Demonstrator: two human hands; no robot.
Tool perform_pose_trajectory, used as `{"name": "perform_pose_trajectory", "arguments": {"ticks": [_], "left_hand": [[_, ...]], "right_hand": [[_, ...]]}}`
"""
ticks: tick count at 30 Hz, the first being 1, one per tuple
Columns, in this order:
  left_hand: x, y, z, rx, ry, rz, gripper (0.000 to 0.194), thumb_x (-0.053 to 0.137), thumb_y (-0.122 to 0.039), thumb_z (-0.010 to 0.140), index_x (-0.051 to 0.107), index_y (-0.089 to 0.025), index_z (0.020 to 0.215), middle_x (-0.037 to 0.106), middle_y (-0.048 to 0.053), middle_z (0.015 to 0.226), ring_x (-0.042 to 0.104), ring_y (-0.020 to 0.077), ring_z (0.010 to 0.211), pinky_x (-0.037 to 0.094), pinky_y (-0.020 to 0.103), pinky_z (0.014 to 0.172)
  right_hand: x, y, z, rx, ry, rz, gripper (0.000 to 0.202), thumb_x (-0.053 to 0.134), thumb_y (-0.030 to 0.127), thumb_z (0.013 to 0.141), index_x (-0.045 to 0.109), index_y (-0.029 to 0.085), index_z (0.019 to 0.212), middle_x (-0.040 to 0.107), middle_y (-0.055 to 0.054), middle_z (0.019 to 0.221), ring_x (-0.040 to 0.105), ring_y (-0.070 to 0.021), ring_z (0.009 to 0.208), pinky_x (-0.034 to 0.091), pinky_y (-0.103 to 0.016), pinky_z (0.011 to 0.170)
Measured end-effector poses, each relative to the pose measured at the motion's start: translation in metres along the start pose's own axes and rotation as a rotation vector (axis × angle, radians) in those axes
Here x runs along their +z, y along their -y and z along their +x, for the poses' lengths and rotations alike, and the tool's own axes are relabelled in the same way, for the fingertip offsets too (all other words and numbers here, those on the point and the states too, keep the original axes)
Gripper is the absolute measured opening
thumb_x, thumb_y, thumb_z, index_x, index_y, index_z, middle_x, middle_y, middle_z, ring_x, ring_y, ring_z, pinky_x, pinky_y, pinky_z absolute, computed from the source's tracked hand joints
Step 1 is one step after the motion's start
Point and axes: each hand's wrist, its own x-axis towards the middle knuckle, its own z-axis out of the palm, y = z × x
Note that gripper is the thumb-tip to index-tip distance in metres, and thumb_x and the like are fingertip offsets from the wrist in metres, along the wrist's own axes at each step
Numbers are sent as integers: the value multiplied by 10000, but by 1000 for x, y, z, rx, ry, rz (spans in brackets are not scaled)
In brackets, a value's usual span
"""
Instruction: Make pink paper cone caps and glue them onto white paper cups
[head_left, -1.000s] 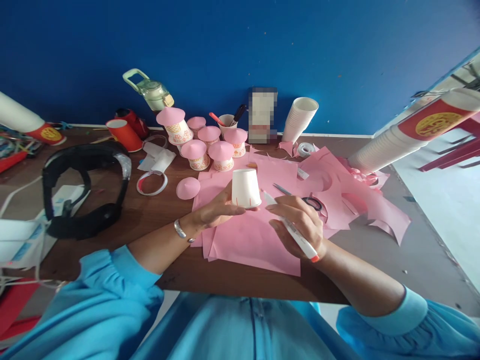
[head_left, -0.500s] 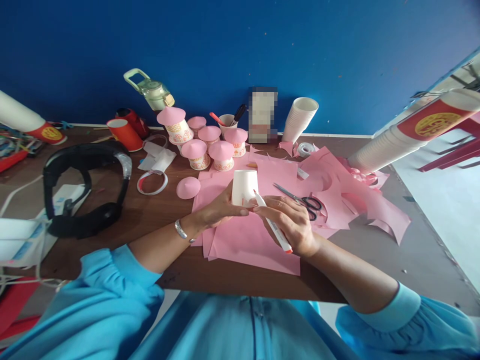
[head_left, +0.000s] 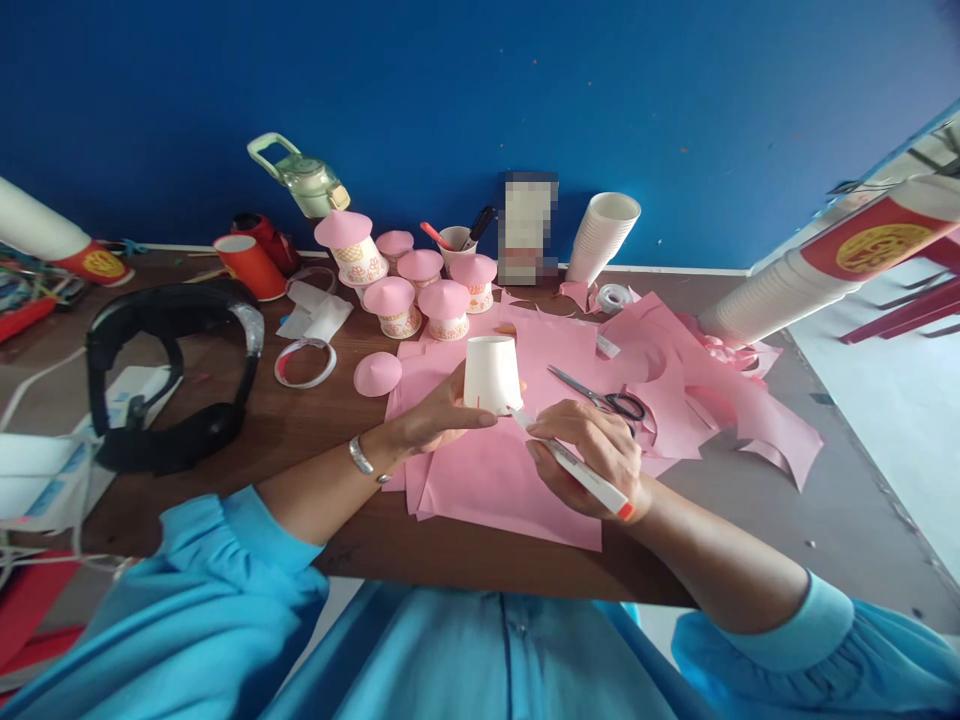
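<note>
Toward the surface's near edge, the left hand grips an upturned paper cup; the right hand's fingers clasp a marker angled toward its rim.

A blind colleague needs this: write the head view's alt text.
Left hand holds an inverted white paper cup; right hand holds a white, red-ended marker near the cup's lower rim. Behind stand patterned paper cups topped with pink paper cones.

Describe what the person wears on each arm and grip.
The left sleeve and right sleeve are bright blue, gathered at plain matching cuffs. A silver-coloured bangle circles the left wrist; none shows on the right. The left grip and right grip are gloveless.
</note>
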Motion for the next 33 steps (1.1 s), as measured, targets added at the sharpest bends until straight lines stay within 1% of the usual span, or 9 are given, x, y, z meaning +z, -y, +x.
{"name": "perform_pose_trajectory", "arguments": {"ticks": [5,10,14,18,23,26,33], "left_hand": [[0,0,0,-13,5,9,733,873,-286,771,567,-247,1436,724,113,1193,664,276,1137,529,373,907],[3,-2,-1,-21,5,23,702,864,-296,785,573,-261,1422,712,108,1234,648,289,1177,523,381,920],[1,0,0,-17,22,30,713,874,-293,772,574,-252,1417,707,115,1251,660,290,1156,523,386,919],[-1,2,0,-15,30,34,707,869,-286,781,570,-249,1420,708,121,1259,661,299,1172,528,386,915],[0,2,0,-18,20,21,733,874,-277,769,559,-254,1431,703,119,1271,664,301,1175,534,390,924],[1,1,0,-18,11,14,750,878,-273,762,551,-249,1437,701,123,1265,669,297,1159,538,395,927],[1,1,0,-9,18,24,710,872,-277,769,568,-239,1411,713,115,1196,679,268,1086,542,388,908]], "right_hand": [[1,0,1,-10,5,-52,213,632,66,896,611,197,1062,700,-18,748,705,-164,647,607,-279,590],[1,0,0,2,-7,-56,254,638,64,883,616,214,1087,705,-7,751,709,-167,638,603,-279,580],[2,0,0,0,-7,-60,266,640,48,875,616,203,1090,704,-18,749,703,-174,633,597,-283,577],[1,0,1,17,0,-62,302,641,59,873,617,224,1125,711,-6,760,707,-172,634,598,-279,575],[1,1,1,27,5,-69,253,636,58,882,619,219,1076,711,-7,757,708,-166,634,601,-278,576],[1,1,1,27,11,-71,217,636,52,889,618,205,1041,707,-17,748,703,-165,632,593,-278,568],[0,2,2,52,40,-66,230,629,54,877,626,223,1034,712,1,745,700,-163,634,585,-275,585]]}}
